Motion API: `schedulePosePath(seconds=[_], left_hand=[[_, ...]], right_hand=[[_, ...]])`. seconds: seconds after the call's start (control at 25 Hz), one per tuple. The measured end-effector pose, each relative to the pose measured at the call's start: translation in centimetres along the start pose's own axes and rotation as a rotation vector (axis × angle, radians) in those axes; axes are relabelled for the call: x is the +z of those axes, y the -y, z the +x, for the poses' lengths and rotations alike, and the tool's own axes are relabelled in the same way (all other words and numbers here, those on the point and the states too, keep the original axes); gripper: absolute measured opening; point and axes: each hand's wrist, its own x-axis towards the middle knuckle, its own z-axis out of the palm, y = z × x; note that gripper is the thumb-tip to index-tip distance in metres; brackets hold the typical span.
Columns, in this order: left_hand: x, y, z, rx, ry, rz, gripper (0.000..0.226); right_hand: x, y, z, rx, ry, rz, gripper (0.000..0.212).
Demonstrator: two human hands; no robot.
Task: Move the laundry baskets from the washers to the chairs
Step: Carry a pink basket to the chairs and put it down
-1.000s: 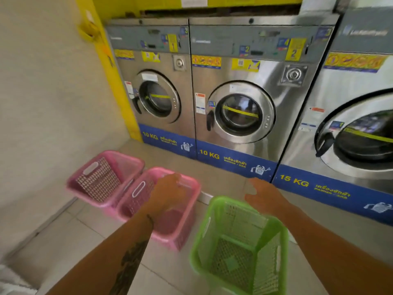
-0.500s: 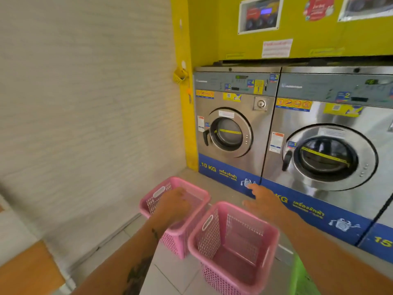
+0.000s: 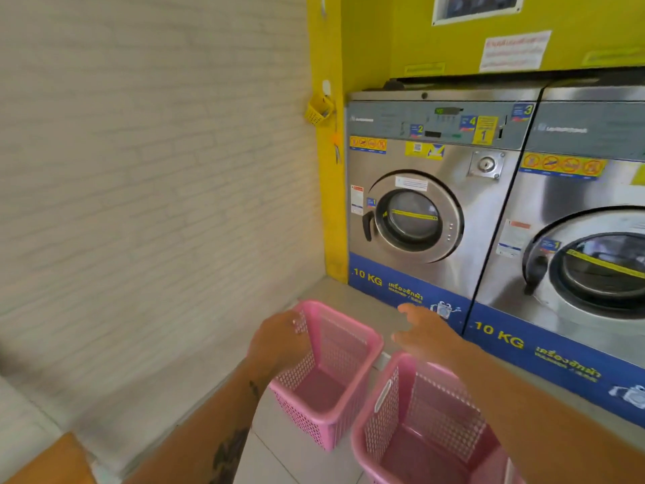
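Two empty pink laundry baskets stand on the tiled floor in front of the washers. The far pink basket (image 3: 343, 375) is near the left wall. My left hand (image 3: 279, 340) rests on its left rim, fingers curled at the edge. The near pink basket (image 3: 429, 424) sits to the right, cut off by the bottom edge. My right hand (image 3: 424, 331) hovers with fingers spread between the two baskets, above the near one's far rim, holding nothing. The green basket is out of view.
Two steel 10 KG washers, the left washer (image 3: 429, 204) and the right washer (image 3: 586, 246), stand on a raised step. A white brick wall (image 3: 139, 204) runs along the left. A small yellow holder (image 3: 319, 110) hangs on the yellow pillar. An orange surface (image 3: 45, 459) shows at bottom left.
The view has swung left, so the green basket has left the frame. My left hand has shifted from the second pink basket to the left rim of the far one.
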Motion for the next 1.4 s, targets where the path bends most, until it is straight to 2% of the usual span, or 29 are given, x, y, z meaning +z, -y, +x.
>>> schedulePosePath(seconds=[0.2,0.36,0.4,0.48,0.56,0.72,0.76,0.84,0.88,0.96,1.08,1.2,1.28,1.4], left_hand=[[1.9,3.4,8.8,-0.100,0.085,0.022,0.062],[3.3,6.0,15.0,-0.099,0.139,0.036,0.059],[3.9,7.0,16.6,-0.106,0.152,0.039,0.059],[5.1,8.8,20.0,-0.103,0.164,0.041,0.062],[7.4,11.4,23.9,-0.101,0.196,0.026,0.068],[12.4,17.3,31.2,-0.070,0.257,0.001,0.070],[13.7,19.0,33.2,-0.067,0.275,0.010,0.072],[16.9,22.8,37.1,-0.071,0.292,0.045,0.075],[18.3,24.5,38.9,-0.059,0.298,0.068,0.075],[21.6,28.0,42.3,-0.051,0.314,0.128,0.075],[25.0,31.9,45.6,-0.061,0.328,0.126,0.079],[27.2,34.7,47.2,0.003,0.304,-0.022,0.076],[27.3,35.1,47.8,-0.004,0.259,-0.082,0.076],[25.6,35.1,47.8,-0.024,0.180,-0.116,0.072]], right_hand=[[2.5,0.8,9.1,0.091,0.076,0.009,0.070],[4.4,0.5,13.8,0.140,0.121,-0.034,0.041],[5.3,0.0,15.1,0.155,0.126,-0.022,0.040],[7.0,-0.5,17.6,0.208,0.145,0.000,0.051],[9.5,-1.1,20.2,0.281,0.144,0.044,0.056],[16.3,-2.7,25.0,0.527,0.195,0.092,0.028],[19.2,-4.9,26.5,0.593,0.206,0.117,0.027],[25.6,-9.3,29.2,0.693,0.250,0.187,0.048],[28.3,-11.1,30.1,0.733,0.228,0.213,0.063],[31.7,-11.4,31.9,0.800,0.150,0.216,0.076],[32.8,-8.2,33.6,0.868,-0.042,0.132,0.078],[35.1,-8.3,34.6,0.887,-0.221,0.181,0.073],[35.5,-8.5,34.7,0.888,-0.259,0.196,0.079],[34.1,-7.9,35.1,0.847,-0.223,0.169,0.084]])
